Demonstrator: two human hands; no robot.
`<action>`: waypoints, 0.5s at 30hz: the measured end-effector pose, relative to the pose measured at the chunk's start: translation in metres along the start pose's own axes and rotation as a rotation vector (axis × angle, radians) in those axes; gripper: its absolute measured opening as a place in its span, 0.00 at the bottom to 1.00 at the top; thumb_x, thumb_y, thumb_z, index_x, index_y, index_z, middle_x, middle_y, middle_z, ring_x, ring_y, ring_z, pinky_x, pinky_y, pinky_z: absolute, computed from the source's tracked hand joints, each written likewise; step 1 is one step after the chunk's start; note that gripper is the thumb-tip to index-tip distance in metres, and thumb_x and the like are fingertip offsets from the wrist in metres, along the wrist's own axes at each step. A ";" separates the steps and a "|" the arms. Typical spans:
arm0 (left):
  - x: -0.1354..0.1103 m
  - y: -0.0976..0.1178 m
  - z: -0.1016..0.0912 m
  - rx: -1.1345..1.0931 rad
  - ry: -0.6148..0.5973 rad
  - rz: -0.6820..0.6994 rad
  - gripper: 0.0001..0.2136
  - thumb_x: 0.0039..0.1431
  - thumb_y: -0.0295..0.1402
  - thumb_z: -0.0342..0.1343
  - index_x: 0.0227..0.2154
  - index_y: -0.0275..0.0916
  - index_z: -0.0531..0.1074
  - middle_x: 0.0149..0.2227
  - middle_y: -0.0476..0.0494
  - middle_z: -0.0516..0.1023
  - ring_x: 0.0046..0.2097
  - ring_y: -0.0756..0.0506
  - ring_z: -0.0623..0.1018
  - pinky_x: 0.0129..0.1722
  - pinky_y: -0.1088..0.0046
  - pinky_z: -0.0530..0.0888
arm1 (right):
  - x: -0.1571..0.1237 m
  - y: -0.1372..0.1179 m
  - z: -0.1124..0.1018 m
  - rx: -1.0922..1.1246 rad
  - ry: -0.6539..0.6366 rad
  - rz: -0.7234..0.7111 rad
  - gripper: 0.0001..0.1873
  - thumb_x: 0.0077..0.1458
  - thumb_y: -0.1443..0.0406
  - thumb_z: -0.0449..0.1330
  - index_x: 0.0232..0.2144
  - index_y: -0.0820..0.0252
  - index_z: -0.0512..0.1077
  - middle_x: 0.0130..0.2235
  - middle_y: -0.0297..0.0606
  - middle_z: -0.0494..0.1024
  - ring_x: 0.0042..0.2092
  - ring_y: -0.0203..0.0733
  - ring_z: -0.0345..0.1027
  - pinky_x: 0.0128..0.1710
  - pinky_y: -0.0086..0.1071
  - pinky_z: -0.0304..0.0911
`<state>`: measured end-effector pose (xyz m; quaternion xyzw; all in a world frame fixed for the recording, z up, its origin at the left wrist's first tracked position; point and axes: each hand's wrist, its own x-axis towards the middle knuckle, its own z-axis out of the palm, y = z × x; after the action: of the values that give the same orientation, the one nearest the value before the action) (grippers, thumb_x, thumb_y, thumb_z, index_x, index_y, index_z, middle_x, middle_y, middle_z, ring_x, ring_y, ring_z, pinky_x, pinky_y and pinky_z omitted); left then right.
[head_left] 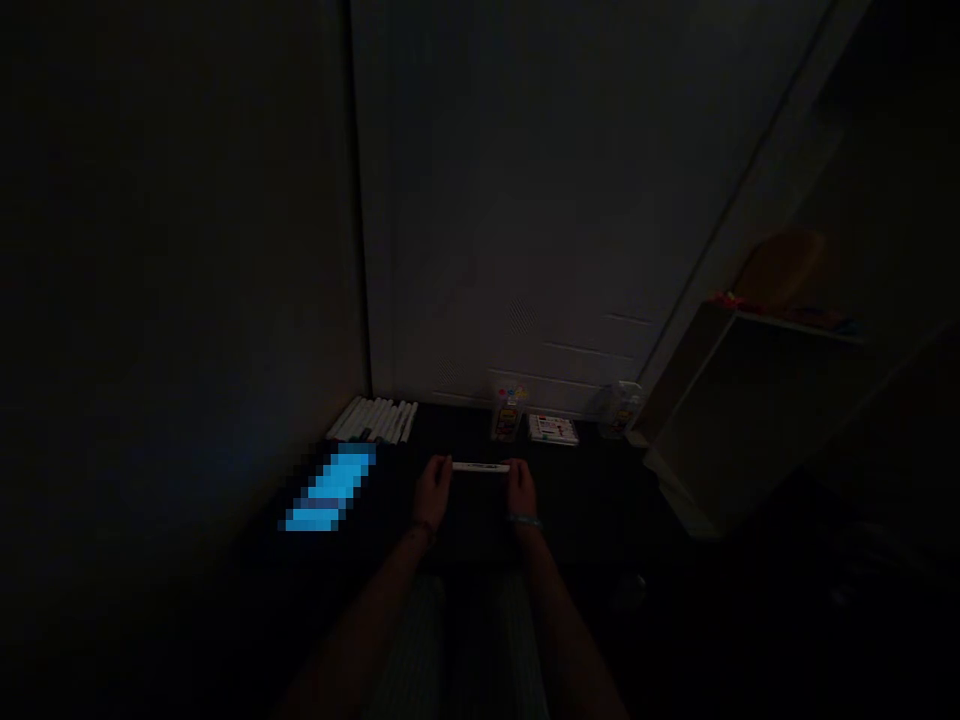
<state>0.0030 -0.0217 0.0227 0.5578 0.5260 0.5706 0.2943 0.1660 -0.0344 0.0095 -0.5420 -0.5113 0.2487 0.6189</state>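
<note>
A slim white marker (pixel 480 467) with dark print is held level above the dark table, stretched between both hands. My left hand (pixel 433 492) pinches its left end, fingers closed. Its right end sits in the closed fingers of my right hand (pixel 521 488). Beyond the hands stands a clear pack (pixel 508 415) with colourful tips at its top. Just right of that lies a flat white box (pixel 553 430) with small printing. The dim light hides finer detail on the marker and fingers.
Several white markers (pixel 375 420) lie in a row at the back left. A glowing, pixelated blue screen (pixel 330 490) is at the left edge. At the back right are a clear container (pixel 622 408) and a shelf unit (pixel 686 370). A pale wall (pixel 517 200) rises behind the table.
</note>
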 end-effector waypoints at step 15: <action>0.003 -0.009 0.001 0.030 0.004 0.037 0.13 0.53 0.43 0.44 0.30 0.41 0.66 0.24 0.53 0.68 0.27 0.51 0.68 0.29 0.76 0.64 | 0.001 0.006 0.000 0.004 0.002 0.025 0.16 0.53 0.55 0.46 0.35 0.57 0.67 0.27 0.32 0.69 0.30 0.35 0.62 0.32 0.27 0.56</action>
<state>0.0012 -0.0160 0.0153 0.5708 0.5247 0.5690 0.2743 0.1682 -0.0317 0.0048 -0.5475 -0.5032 0.2567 0.6173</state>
